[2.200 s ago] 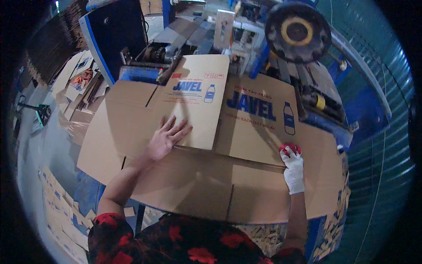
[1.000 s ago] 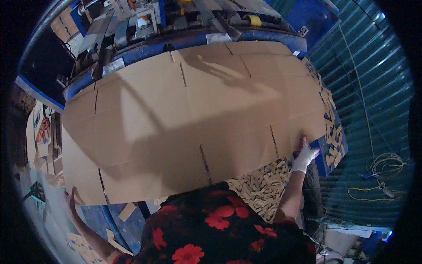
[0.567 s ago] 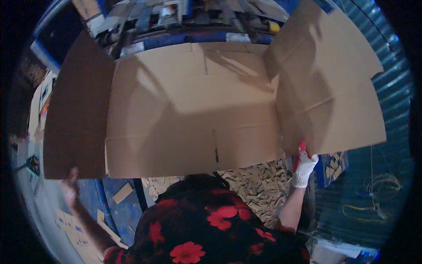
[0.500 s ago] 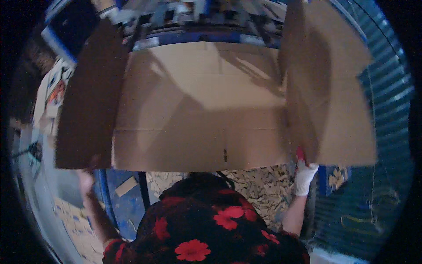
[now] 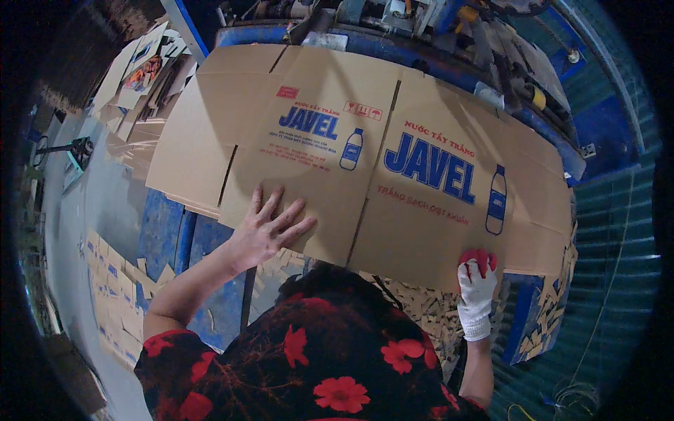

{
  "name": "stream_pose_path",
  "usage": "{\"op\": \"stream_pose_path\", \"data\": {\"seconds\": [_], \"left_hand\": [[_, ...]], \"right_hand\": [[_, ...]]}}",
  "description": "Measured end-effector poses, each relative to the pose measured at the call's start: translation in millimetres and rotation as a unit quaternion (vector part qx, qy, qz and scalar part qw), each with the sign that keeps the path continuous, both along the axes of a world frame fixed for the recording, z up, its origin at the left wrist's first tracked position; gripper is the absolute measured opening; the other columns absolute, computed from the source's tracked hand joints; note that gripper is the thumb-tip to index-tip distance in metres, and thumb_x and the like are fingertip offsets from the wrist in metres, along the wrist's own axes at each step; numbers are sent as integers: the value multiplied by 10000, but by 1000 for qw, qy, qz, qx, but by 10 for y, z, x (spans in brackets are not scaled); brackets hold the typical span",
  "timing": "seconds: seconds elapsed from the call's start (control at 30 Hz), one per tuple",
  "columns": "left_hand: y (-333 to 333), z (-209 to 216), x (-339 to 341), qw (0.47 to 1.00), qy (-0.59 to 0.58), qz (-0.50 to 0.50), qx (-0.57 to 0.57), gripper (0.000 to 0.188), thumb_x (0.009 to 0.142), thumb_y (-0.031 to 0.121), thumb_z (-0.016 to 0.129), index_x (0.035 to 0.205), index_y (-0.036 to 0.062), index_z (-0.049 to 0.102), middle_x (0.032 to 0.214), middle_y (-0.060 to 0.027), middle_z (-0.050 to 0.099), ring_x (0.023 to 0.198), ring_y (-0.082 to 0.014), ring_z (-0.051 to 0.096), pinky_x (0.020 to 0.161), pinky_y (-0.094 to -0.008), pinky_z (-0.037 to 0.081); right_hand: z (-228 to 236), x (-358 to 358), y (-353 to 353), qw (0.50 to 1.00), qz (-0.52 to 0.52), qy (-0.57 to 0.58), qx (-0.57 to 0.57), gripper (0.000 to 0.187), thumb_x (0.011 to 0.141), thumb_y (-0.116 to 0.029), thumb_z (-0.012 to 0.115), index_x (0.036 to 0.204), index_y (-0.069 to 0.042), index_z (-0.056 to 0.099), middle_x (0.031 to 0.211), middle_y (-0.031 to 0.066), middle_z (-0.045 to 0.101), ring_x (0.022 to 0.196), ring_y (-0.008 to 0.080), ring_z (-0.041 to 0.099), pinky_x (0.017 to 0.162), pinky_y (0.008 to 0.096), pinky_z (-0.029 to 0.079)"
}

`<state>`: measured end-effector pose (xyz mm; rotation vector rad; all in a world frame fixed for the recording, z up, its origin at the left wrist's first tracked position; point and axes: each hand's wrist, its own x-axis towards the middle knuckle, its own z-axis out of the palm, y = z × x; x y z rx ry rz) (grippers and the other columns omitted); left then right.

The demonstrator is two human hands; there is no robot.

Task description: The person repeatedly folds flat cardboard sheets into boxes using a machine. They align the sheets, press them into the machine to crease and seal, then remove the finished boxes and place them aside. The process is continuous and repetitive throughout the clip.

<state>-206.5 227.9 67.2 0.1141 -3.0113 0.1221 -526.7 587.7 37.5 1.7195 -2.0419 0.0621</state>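
Note:
A flat, unfolded cardboard box blank [image 5: 302, 210] lies before me, its printed brown face up, with blue and red lettering and bottle drawings. Creases and cut slots divide it into panels. My left hand [image 5: 267, 231], bare, rests on the near left part of the blank with its fingers spread. At the near edge on the right, my right hand [image 5: 479, 288] wears a white glove with red fingers. Those fingers are bent together over the edge of the blank; the thumb is hardly visible. More cardboard layers show under the blank at its left corner.
Behind the blank stands a blue machine [image 5: 260, 35] with dark metal parts. Cardboard scraps [image 5: 428, 309] are heaped below the near edge. Cardboard sheets [image 5: 112, 302] lie on the floor at left, with a stack [image 5: 147, 126] farther back. A green corrugated wall [image 5: 611, 252] runs along the right.
Half a second ago, both hands held cardboard by its sides, plain face showing and side panels raised. Now a printed face lies flat, and my left hand has moved inward onto it.

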Motion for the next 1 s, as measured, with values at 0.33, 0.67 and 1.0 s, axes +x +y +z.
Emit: {"op": "stream_pose_path", "data": {"seconds": [0.33, 0.67, 1.0], "left_hand": [[-447, -9, -458, 989, 126, 60, 55, 546, 784, 169, 502, 1329, 162, 531, 1385, -91, 493, 1280, -358, 448, 1088, -581, 266], [-1312, -182, -1393, 989, 133, 46, 43, 588, 829, 258, 523, 1406, 194, 428, 1401, -82, 476, 1287, -375, 429, 1086, -553, 294], [-2472, -279, -3122, 974, 113, 196, -19, 708, 806, 160, 591, 1452, 240, 311, 1438, -50, 405, 1327, -259, 378, 1039, -596, 296]], "right_hand": [[105, -431, -594, 999, -39, -9, -24, 328, 640, -41, 659, 959, -101, 609, 989, 102, 597, 996, 326, 596, 845, 510, 479], [263, -1334, -1452, 991, -95, -79, 50, 576, 633, 28, 603, 1185, -131, 561, 1195, 112, 570, 1164, 371, 508, 1005, 479, 402], [242, -2948, -2897, 987, -155, -25, 33, 614, 727, 52, 506, 1312, -133, 528, 1279, 166, 549, 1245, 385, 450, 1079, 448, 322]]}}
